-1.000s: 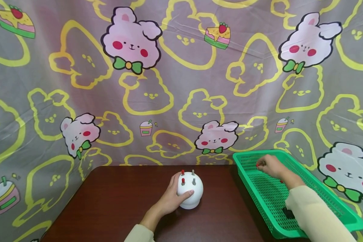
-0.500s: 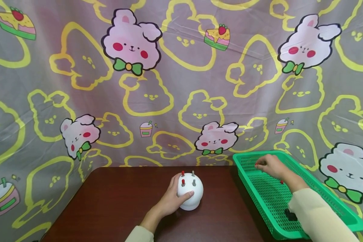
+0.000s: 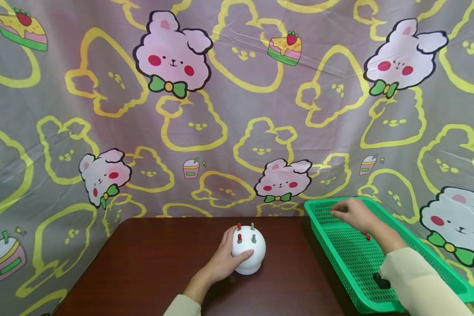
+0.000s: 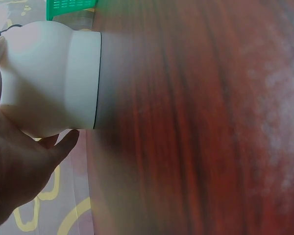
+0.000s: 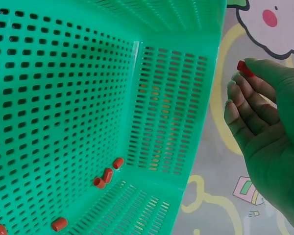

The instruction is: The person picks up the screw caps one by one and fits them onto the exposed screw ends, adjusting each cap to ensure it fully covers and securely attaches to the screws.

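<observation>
In the head view, my left hand (image 3: 223, 260) holds the left side of a white rounded base (image 3: 254, 259) on the table, its thumb lying across the front. Metal toggle switches (image 3: 254, 238) stand up from the top. Red caps (image 3: 239, 237) cover the two on the left, and the two on the right are bare metal. The left wrist view shows the base's side (image 4: 44, 73) against the hand. Over the green basket, my right hand (image 3: 355, 214) pinches a small red cap (image 5: 244, 68) between thumb and index finger, the other fingers loosely bent.
A green perforated basket (image 3: 335, 259) stands at the table's right. Several loose red caps (image 5: 108, 175) lie on its floor, and a black object (image 3: 381, 281) sits near its front, partly behind the sleeve. A patterned curtain (image 3: 237, 109) hangs behind the brown table (image 3: 150, 263).
The right hand has risen slightly and shifted a little over the basket, still pinching the red cap. More of the loose caps now shows under the wrist. The left hand stays on the base.
</observation>
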`<state>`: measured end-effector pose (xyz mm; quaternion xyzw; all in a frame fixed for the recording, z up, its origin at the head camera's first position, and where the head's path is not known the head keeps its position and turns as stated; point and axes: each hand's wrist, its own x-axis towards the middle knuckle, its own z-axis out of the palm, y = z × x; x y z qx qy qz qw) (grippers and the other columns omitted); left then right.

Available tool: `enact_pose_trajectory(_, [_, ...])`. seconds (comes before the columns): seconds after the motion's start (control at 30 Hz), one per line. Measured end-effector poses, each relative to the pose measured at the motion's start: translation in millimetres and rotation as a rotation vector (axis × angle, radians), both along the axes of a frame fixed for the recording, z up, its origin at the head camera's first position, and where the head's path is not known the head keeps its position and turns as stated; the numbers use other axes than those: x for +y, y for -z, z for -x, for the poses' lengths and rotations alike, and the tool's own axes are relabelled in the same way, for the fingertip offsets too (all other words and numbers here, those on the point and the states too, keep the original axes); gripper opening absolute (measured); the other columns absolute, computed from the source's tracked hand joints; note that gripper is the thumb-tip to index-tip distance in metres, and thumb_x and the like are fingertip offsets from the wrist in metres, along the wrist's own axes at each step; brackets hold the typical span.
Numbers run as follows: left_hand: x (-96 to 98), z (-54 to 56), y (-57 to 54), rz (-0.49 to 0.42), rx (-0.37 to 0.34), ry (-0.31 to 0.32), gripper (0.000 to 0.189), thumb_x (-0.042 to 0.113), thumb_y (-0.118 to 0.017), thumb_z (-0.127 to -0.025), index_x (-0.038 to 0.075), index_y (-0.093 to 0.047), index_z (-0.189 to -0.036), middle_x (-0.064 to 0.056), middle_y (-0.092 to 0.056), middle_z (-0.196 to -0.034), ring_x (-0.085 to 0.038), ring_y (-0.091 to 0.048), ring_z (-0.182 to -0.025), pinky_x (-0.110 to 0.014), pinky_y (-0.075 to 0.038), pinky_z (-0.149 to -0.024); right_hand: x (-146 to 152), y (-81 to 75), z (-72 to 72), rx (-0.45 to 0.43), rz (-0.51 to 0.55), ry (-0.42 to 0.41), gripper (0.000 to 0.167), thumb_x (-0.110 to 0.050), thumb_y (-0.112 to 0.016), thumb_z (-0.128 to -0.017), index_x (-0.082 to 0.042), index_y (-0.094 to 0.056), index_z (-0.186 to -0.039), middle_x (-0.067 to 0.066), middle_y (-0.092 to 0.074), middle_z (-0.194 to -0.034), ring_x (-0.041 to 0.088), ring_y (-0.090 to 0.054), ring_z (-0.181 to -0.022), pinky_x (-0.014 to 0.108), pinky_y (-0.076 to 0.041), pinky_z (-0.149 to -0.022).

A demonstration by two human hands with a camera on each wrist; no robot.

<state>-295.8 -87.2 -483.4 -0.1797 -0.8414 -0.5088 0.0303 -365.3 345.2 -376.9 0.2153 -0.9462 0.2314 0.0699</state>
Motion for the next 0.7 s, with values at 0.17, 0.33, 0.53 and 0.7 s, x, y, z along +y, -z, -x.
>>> enact_pose_trajectory(0.17, [-0.1, 0.4, 0.7, -0.005, 0.005, 0.002, 0.092, 0.048, -0.076, -0.091, 0.011, -0.024, -0.158, -0.012, -0.028, -0.159, -0.033, -0.043, -0.135, -0.057, -0.040, -0.105, -4, -4.4, -2.7, 0.014, 0.005, -0.001, 0.017, -0.019, -0.068, -0.100, -0.005, -0.076, -0.105, 0.006, -0.076, -0.099, 0.020, -0.069, -0.088, 0.042, -0.056, -0.075])
enact_pose_trajectory(0.33, [0.5, 0.8, 1.4, -0.009, 0.008, 0.003, 0.092, 0.048, -0.076, -0.090, 0.012, -0.025, -0.158, -0.012, -0.028, -0.159, -0.033, -0.043, -0.135, -0.056, -0.040, -0.106, -7, -7.3, -4.6, 0.029, 0.013, -0.005, 0.017, -0.020, -0.068, -0.100, -0.006, -0.077, -0.104, 0.005, -0.076, -0.098, 0.018, -0.069, -0.087, 0.040, -0.055, -0.074])
enact_pose_trajectory(0.53, [1.0, 0.9, 1.2, -0.012, 0.005, 0.003, 0.092, 0.048, -0.076, -0.090, 0.012, -0.025, -0.158, -0.012, -0.028, -0.159, -0.033, -0.043, -0.135, -0.056, -0.039, -0.106, -14, -11.5, -6.7, 0.077, 0.016, -0.022, 0.015, -0.021, -0.069, -0.100, -0.009, -0.078, -0.102, 0.001, -0.076, -0.094, 0.014, -0.069, -0.083, 0.037, -0.055, -0.073])
enact_pose_trajectory(0.7, [0.9, 0.7, 0.6, -0.011, 0.003, 0.002, 0.092, 0.048, -0.076, -0.090, 0.012, -0.025, -0.158, -0.012, -0.028, -0.159, -0.034, -0.043, -0.136, -0.056, -0.039, -0.106, -22, -16.7, -10.0, 0.113, 0.030, -0.029, 0.012, -0.020, -0.070, -0.099, -0.011, -0.078, -0.100, -0.005, -0.075, -0.091, 0.010, -0.067, -0.080, 0.034, -0.054, -0.070])
